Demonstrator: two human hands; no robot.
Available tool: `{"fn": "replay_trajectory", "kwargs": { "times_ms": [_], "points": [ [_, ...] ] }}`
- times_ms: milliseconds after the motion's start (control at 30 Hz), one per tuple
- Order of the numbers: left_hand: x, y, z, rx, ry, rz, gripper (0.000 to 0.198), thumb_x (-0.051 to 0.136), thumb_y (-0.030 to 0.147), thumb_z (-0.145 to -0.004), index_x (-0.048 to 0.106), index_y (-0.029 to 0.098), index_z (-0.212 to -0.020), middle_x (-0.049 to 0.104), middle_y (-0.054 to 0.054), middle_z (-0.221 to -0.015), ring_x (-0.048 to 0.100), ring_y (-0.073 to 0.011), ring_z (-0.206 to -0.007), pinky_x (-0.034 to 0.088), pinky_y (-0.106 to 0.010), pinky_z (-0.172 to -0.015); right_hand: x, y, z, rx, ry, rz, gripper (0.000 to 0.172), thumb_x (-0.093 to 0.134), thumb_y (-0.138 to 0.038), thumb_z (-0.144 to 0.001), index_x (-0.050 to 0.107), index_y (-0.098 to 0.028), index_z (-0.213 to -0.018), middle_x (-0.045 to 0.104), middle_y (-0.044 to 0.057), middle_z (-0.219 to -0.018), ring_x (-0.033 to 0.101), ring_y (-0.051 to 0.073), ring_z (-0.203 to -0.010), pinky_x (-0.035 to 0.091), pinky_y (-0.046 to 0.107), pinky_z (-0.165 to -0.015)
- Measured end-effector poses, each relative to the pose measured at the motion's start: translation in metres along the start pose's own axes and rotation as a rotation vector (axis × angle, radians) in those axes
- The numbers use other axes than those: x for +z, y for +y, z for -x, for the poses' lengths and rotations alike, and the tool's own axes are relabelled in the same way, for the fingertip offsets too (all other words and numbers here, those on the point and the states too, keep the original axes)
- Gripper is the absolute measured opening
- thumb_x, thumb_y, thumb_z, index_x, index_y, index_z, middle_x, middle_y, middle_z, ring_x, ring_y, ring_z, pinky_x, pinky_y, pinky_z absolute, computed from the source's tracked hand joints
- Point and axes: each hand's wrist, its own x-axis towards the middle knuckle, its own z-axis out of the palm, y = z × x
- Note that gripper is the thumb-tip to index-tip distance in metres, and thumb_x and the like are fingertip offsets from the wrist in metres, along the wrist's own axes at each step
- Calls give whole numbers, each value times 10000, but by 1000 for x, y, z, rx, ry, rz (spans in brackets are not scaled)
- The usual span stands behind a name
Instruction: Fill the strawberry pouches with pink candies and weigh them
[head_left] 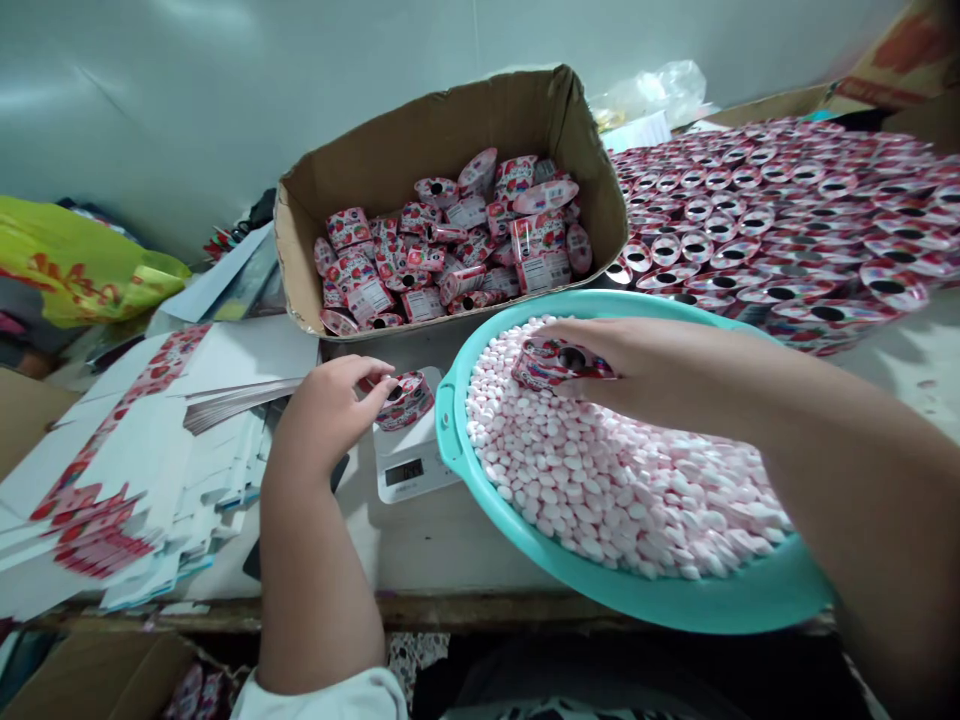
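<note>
My left hand (335, 402) pinches a small red-and-pink printed packet (406, 397) that rests on a little white digital scale (405, 462). My right hand (637, 365) grips another such packet (551, 362), its dark opening up, held low over the heap of pink and white candies (600, 480) in a teal plastic basin (675, 598). Both hands are closed on their packets.
A cardboard box (442, 130) behind the scale holds several filled packets. Rows of open empty packets (787, 220) cover the right back of the table. Stacks of flat printed cartons (127, 470) lie at left, a yellow bag (75, 265) beyond. Another cardboard box (90, 675) sits below the table edge.
</note>
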Motion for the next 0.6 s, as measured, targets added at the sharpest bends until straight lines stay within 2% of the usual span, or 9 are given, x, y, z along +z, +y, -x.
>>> {"fn": "replay_trajectory", "kwargs": {
  "times_ms": [400, 500, 600],
  "points": [
    [5, -6, -3, -30, 5, -8, 223, 597, 359, -885, 743, 219, -977, 751, -53, -967, 671, -219, -865, 512, -333, -788, 1, 1, 0, 0, -5, -21, 558, 489, -387, -905, 487, -279, -1453, 610, 70, -1426, 638, 336, -1188, 551, 488, -933],
    [6, 4, -3, -12, 46, 57, 228, 603, 359, -892, 742, 205, -987, 741, -60, -1032, 665, -221, -952, 511, -312, -777, 1, 1, 0, -3, -4, -10, 554, 495, -372, -898, 494, -281, -1445, 617, 67, -1415, 644, 333, -1173, 542, 487, -945],
    [12, 27, 0, 101, 23, 220, 253, 600, 382, -912, 737, 204, -1028, 725, -66, -1076, 658, -218, -1001, 521, -296, -772, 2, 2, 0, -21, 10, 0, 563, 506, -373, -888, 502, -265, -1441, 635, 75, -1389, 650, 337, -1149, 546, 483, -920]
  ]
}}
